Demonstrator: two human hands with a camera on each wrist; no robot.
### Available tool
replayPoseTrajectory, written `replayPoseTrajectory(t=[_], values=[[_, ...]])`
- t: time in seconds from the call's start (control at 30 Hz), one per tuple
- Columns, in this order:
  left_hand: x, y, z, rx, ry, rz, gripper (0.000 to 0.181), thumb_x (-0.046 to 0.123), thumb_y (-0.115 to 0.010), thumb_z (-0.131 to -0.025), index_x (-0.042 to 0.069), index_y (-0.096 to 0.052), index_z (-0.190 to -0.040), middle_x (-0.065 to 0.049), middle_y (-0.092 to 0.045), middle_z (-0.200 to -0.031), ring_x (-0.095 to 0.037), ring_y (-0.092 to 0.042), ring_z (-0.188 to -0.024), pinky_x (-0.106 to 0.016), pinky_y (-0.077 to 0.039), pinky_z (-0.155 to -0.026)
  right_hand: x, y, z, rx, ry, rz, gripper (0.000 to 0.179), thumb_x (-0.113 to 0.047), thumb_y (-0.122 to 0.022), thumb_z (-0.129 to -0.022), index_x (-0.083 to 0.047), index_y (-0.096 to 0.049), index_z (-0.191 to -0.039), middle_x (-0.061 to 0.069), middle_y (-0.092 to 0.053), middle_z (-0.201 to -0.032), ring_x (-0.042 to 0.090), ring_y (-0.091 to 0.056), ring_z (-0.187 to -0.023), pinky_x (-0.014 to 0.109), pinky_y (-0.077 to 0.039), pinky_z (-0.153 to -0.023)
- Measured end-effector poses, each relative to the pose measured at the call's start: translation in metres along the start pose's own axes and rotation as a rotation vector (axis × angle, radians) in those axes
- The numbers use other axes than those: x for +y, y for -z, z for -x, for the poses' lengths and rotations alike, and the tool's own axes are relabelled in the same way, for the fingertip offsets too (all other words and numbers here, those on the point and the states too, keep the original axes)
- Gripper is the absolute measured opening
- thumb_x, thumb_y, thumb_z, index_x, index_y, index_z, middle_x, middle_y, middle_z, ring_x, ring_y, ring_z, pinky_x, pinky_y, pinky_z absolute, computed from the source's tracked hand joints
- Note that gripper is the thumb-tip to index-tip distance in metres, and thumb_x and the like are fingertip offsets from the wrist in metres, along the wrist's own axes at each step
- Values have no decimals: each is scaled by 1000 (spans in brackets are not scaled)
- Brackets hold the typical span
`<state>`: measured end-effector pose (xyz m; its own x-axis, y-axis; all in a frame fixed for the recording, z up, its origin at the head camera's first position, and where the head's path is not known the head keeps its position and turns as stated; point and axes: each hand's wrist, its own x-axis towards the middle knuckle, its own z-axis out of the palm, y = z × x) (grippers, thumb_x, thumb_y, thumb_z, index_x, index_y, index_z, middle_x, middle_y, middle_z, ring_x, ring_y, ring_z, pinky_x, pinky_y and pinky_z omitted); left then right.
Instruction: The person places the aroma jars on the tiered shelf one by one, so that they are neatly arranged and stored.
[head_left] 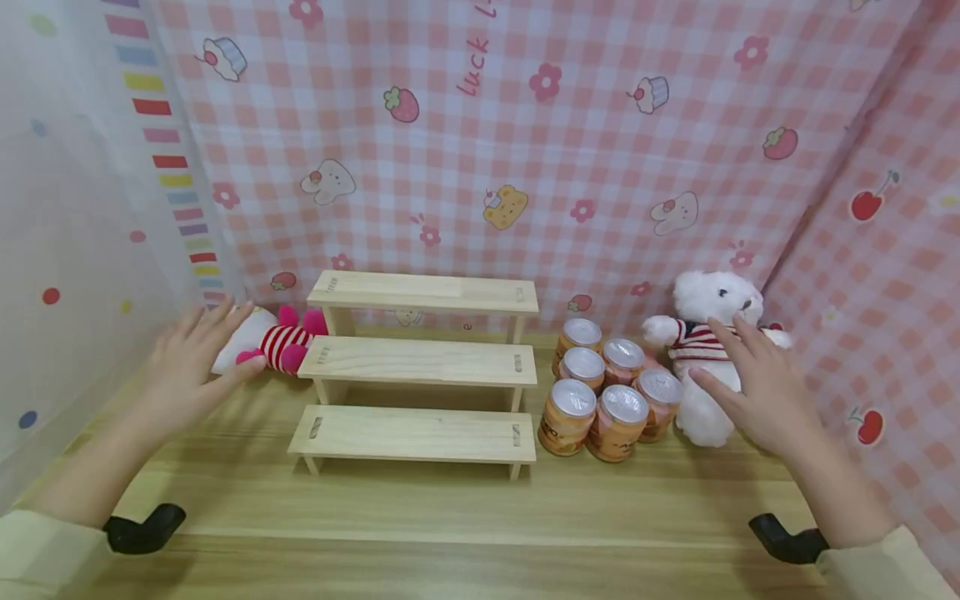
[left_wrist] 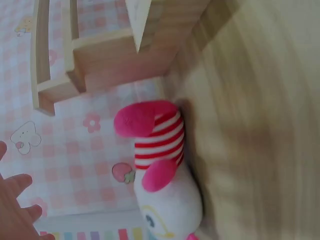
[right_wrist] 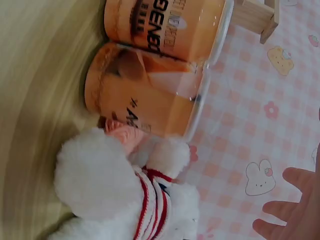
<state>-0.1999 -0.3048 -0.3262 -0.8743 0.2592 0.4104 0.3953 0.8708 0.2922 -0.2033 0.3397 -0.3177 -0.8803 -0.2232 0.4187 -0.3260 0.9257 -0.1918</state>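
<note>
My left hand (head_left: 191, 371) hovers with fingers spread near a plush toy (left_wrist: 167, 195) with a white head, red-striped body and pink limbs, which lies on its side at the left. Over at the right, my right hand (head_left: 765, 392) is spread too and overlaps a white teddy bear (head_left: 708, 367) in a striped sweater, holding nothing. Several orange cans (head_left: 567, 421) with silver lids stand grouped between the bear and a three-step wooden shelf (head_left: 420, 362). The right wrist view shows a can (right_wrist: 145, 90) close up, beside the bear.
The wooden table (head_left: 420, 508) carries everything. A pink checked cloth (head_left: 465, 150) hangs behind and along the right side, and a pale dotted curtain (head_left: 82, 250) closes the left. Black wrist mounts (head_left: 146, 529) sit at both forearms.
</note>
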Motion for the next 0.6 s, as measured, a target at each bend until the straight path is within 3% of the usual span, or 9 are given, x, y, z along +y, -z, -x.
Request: replayPoseTrajectory(t=[0.27,0.6], values=[[3,-26,13,77,-12,191,72,28,-63,-92,14,-26,-153,-20,-19,-155,-49,-4,-138,-71,3,-100,-9,-19,11,123,27,-158,66,-32,-62,-93,-3,-36,-146,32,-34,-142,53,-30,-126,66,-19,-101],[8,-55,32,71,48,423,75,14,-64,-92,14,-22,-154,-23,-17,-155,-49,-11,-137,-70,-6,-102,-11,-42,17,129,7,-332,64,-19,-70,-88,1,-41,-142,28,-40,-139,50,-34,-125,64,-25,-98]])
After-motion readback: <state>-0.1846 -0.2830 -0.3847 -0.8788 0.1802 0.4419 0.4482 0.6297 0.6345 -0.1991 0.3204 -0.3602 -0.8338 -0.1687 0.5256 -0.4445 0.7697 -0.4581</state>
